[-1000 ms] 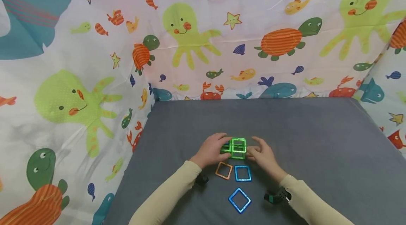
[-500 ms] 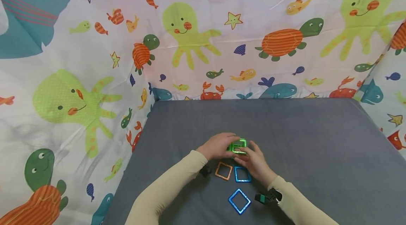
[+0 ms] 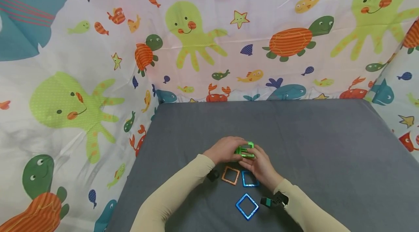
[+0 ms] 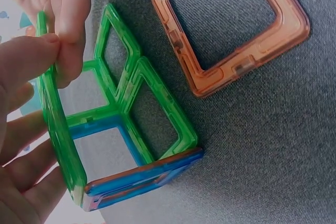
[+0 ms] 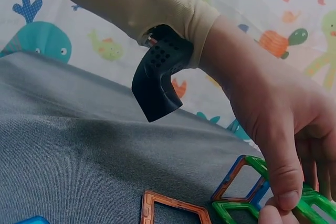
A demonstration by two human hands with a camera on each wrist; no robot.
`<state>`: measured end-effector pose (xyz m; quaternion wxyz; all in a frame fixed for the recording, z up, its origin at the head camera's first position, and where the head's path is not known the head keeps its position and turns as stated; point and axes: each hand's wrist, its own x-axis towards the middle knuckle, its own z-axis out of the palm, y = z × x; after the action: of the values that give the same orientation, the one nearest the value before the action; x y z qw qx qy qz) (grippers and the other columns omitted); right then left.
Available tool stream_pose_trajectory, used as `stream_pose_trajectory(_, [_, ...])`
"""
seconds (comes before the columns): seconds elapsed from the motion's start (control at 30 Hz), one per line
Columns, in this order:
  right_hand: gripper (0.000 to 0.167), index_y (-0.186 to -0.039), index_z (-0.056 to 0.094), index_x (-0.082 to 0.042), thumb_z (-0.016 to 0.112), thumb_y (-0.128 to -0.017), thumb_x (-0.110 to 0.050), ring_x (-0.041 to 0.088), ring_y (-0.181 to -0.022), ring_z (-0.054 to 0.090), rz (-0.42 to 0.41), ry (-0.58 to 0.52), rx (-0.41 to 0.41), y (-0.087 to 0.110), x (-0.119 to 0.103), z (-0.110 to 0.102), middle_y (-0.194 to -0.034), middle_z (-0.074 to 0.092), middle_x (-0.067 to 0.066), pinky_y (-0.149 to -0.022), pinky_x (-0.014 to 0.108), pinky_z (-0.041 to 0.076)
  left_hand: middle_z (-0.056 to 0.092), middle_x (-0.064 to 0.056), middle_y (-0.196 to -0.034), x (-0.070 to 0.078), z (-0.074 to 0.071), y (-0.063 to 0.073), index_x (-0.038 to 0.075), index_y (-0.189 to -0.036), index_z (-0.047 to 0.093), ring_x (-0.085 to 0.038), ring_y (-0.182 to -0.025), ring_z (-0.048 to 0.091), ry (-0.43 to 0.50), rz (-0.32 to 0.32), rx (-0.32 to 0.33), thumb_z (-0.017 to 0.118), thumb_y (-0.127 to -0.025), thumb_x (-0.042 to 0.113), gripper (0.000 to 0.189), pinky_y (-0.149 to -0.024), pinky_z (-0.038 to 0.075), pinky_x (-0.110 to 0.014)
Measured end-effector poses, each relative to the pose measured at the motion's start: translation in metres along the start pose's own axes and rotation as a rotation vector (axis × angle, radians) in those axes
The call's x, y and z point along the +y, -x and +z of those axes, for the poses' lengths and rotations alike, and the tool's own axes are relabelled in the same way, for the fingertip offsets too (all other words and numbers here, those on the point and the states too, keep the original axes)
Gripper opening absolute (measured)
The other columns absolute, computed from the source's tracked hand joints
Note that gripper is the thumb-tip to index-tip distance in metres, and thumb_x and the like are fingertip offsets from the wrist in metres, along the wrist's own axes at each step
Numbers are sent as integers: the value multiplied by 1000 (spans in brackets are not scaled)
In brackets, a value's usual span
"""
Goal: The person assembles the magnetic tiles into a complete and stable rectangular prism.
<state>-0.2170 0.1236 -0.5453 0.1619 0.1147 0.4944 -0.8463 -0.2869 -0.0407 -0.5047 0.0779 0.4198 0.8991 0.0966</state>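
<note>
My left hand (image 3: pixel 226 150) and right hand (image 3: pixel 260 168) meet around a box-like structure of magnetic tiles (image 4: pixel 184 135), mostly green with some blue frames. In the left wrist view, the left thumb (image 4: pixel 26 59) lies on one face of an upright green tile (image 4: pixel 58 119), its other fingers behind it. Fingers of the right hand (image 4: pixel 71 24) pinch the same tile's edge from above. The right wrist view shows the left hand (image 5: pixel 278 114) reaching down onto the structure, beside right fingertips (image 5: pixel 272 215). Much of the structure is hidden by the hands in the head view.
An orange square tile (image 3: pixel 228 182), a blue one (image 3: pixel 251 185) and another blue one (image 3: pixel 253 213) lie flat in front of the hands on the grey cloth surface (image 3: pixel 327 152). A sea-animal curtain (image 3: pixel 209 72) stands behind and at the sides.
My right hand has moved left and nearer, from beside the green structure to its front, where it now pinches. The left hand has shifted right over the structure. The loose tiles stay put.
</note>
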Motion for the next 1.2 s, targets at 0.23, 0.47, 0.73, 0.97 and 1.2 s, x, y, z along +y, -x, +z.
stream_pose_trajectory(0.23, [66, -161, 4, -5, 41, -108, -18, 8, -82, 70, -13, 58, 7, 1, -4, 3, -116, 52, 8, -83, 26, 60, 64, -4, -143, 1, -2, 1, 16, -140, 63, -17, -121, 67, 65, -29, -7, 74, -95, 29, 48, -101, 55, -30])
stream_pose_trajectory(0.47, [68, -162, 1, -5, 41, -108, -18, 8, -83, 70, -14, 77, -2, 3, -7, 3, -119, 52, 9, -85, 27, 60, 65, -3, -141, 0, -3, 2, 15, -140, 63, -15, -107, 70, 86, -61, -15, 73, -95, 28, 47, -88, 57, -24])
stream_pose_trajectory(0.73, [70, -162, -2, -5, 41, -108, -18, 9, -86, 71, -17, 83, -6, 4, -10, 2, -120, 53, 11, -86, 28, 60, 65, -4, -142, -2, -3, 1, 16, -140, 64, -15, -104, 70, 101, -54, -4, 73, -95, 28, 47, -81, 55, -21])
stream_pose_trajectory(0.97, [65, -161, 6, -5, 40, -108, -19, 10, -88, 73, 3, 80, -12, 4, -8, -3, -124, 56, 14, -86, 29, 61, 69, 0, -135, -1, -2, 1, 16, -138, 65, -12, -101, 69, 59, -31, -7, 78, -92, 31, 51, -88, 56, -24])
stream_pose_trajectory(1.2, [78, -162, -9, 0, 43, -108, -21, 15, -106, 72, 2, 219, 4, 17, -9, -23, -144, 50, 31, -92, 31, 60, 62, -4, -146, 0, -2, 2, 16, -140, 63, -18, -118, 68, 36, -48, -29, 77, -93, 25, 51, -102, 54, -33])
